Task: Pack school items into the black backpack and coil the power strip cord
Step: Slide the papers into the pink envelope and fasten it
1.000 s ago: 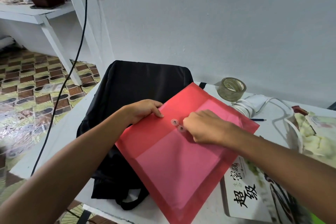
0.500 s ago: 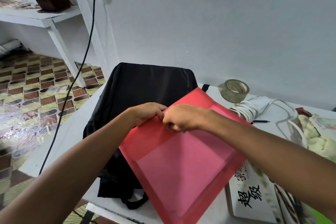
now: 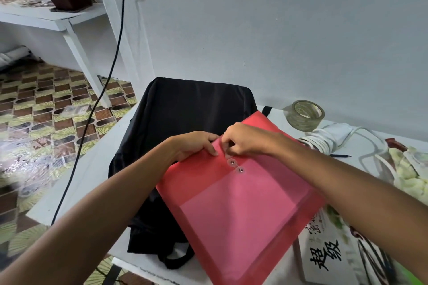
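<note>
A red string-tie document envelope [image 3: 243,210] lies slanted over the black backpack [image 3: 185,109], which lies flat on the white table [image 3: 76,183]. My left hand [image 3: 194,146] grips the envelope's upper left edge, thumb on top. My right hand [image 3: 245,139] hovers just above the two round string buttons [image 3: 236,166] on the flap, fingertips pinched together; whether they hold the string is not visible. The white power strip with its bundled cord [image 3: 328,139] sits at the back right.
A roll of clear tape [image 3: 305,114] stands near the wall. A book with black characters [image 3: 324,254] lies at the front right, a white bag of pale items [image 3: 407,169] at the right edge, a pen [image 3: 340,155] beside it. A black cable [image 3: 97,104] hangs left.
My right hand slid from the string buttons up toward the envelope's top edge beside the left hand, then lifted, uncovering the buttons. The envelope shifted slightly on the backpack.
</note>
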### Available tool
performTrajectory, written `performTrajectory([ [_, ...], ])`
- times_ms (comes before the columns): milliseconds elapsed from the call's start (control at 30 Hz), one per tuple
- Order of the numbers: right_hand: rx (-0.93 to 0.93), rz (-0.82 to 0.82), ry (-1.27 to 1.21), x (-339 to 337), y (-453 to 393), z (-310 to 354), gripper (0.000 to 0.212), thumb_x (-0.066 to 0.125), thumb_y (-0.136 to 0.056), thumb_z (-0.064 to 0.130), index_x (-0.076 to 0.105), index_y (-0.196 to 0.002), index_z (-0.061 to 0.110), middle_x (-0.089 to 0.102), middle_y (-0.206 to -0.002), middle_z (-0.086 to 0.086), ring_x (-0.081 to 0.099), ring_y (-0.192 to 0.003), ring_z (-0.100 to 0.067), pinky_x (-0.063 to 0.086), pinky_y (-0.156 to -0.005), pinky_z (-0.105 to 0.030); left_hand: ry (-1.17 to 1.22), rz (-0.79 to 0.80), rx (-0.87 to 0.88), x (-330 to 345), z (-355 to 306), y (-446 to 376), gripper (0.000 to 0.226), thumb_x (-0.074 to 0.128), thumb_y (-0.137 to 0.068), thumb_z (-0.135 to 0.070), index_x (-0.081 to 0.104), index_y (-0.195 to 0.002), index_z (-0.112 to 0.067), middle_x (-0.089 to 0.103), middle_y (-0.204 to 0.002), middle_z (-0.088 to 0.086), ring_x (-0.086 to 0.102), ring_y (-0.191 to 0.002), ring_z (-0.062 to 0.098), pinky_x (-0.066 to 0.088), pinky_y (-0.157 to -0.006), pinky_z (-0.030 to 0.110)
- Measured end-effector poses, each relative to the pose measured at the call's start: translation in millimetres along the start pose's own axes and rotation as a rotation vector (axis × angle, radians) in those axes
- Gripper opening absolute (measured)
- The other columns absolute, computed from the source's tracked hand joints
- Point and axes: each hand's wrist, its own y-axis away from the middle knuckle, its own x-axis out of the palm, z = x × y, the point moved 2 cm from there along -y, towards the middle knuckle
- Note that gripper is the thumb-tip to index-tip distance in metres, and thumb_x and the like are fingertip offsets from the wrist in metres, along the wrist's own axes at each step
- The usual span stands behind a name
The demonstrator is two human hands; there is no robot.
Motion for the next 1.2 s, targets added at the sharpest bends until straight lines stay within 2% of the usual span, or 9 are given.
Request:
performTrajectory([
  [100, 0.029, -0.012, -0.007, 0, 9, -8, 0.022, 0.055, -0.077, 0.003, 0.07, -0.07, 0.017, 0.062, -0.059, 0.009, 0.055, -0.052, -0.003, 0.048, -0.055, -0.028, 0.023, -0.001, 0.013, 1, 1, -1, 0.03, 0.055, -0.082, 0.007, 0.068, -0.1, -0.013, 0.069, -0.093, 0.012, 0.066, -0.08, 0.026, 0.054, -0.076, 0.037],
  [200, 0.04, -0.01, 0.037, 0, 16, -12, 0.021, 0.055, -0.076, 0.005, 0.069, -0.069, 0.018, 0.062, -0.06, 0.01, 0.057, -0.057, -0.003, 0.051, -0.06, -0.031, 0.034, -0.021, 0.018, 2, 1, -2, 0.035, 0.054, -0.082, 0.007, 0.065, -0.112, -0.008, 0.069, -0.095, 0.013, 0.066, -0.081, 0.026, 0.054, -0.076, 0.037],
  [333, 0.046, 0.034, 0.179, 1, 25, -7, 0.016, 0.056, -0.077, 0.01, 0.064, -0.068, 0.02, 0.066, -0.077, 0.003, 0.06, -0.075, -0.021, 0.051, -0.065, -0.039, 0.049, -0.022, 0.025, 2, 0, -1, 0.038, 0.054, -0.082, 0.007, 0.064, -0.115, -0.009, 0.069, -0.1, 0.015, 0.066, -0.083, 0.027, 0.055, -0.077, 0.038],
  [467, 0.039, 0.009, 0.392, 4, 43, 17, 0.028, 0.051, -0.09, 0.022, 0.043, -0.064, 0.016, 0.063, -0.086, -0.011, 0.06, -0.08, -0.035, 0.035, -0.059, -0.035, 0.061, -0.014, 0.026, 1, 1, -1, 0.04, 0.054, -0.082, 0.007, 0.064, -0.117, -0.01, 0.069, -0.103, 0.017, 0.066, -0.087, 0.029, 0.055, -0.082, 0.042],
  [567, 0.064, 0.029, 0.5, 7, 50, 40, 0.012, 0.048, -0.088, 0.011, 0.059, -0.09, 0.013, 0.064, -0.099, -0.011, 0.061, -0.093, -0.034, 0.033, -0.064, -0.032, 0.06, -0.003, 0.037, 1, 2, -1, 0.041, 0.055, -0.081, 0.007, 0.065, -0.116, -0.01, 0.068, -0.109, 0.019, 0.065, -0.093, 0.032, 0.052, -0.088, 0.046],
  [700, 0.108, 0.073, 0.604, 13, 48, 60, 0.022, 0.045, -0.089, 0.005, 0.057, -0.107, 0.009, 0.064, -0.107, -0.01, 0.062, -0.098, -0.031, 0.033, -0.065, -0.033, 0.043, -0.037, 0.058, 1, 2, -1, 0.039, 0.055, -0.079, 0.007, 0.065, -0.114, -0.008, 0.069, -0.102, 0.015, 0.066, -0.09, 0.028, 0.054, -0.086, 0.043],
  [900, 0.03, 0.152, 0.614, 14, 35, 77, 0.015, 0.047, -0.086, 0.001, 0.052, -0.089, 0.014, 0.066, -0.103, -0.009, 0.064, -0.094, -0.03, 0.035, -0.064, -0.032, 0.001, -0.077, 0.076, 3, 1, 1, 0.036, 0.053, -0.076, 0.01, 0.066, -0.101, -0.012, 0.069, -0.087, 0.006, 0.065, -0.075, 0.019, 0.052, -0.065, 0.029],
  [1033, 0.0, 0.21, 0.514, 8, 17, 64, 0.018, 0.051, -0.08, -0.002, 0.044, -0.069, 0.01, 0.055, -0.077, -0.005, 0.055, -0.073, -0.025, 0.043, -0.061, -0.035, -0.047, -0.072, 0.08, 2, 2, 0, 0.035, 0.044, -0.08, 0.01, 0.065, -0.1, -0.009, 0.065, -0.087, 0.009, 0.061, -0.072, 0.017, 0.051, -0.063, 0.027],
  [1200, 0.005, 0.164, 0.302, 1, 3, 41, 0.021, 0.055, -0.078, 0.005, 0.065, -0.075, 0.024, 0.057, -0.069, 0.007, 0.059, -0.069, -0.02, 0.047, -0.063, -0.029, -0.028, -0.056, 0.057, 5, 2, 1, 0.034, 0.044, -0.081, 0.011, 0.069, -0.089, -0.011, 0.07, -0.082, 0.008, 0.066, -0.069, 0.017, 0.055, -0.065, 0.027],
])
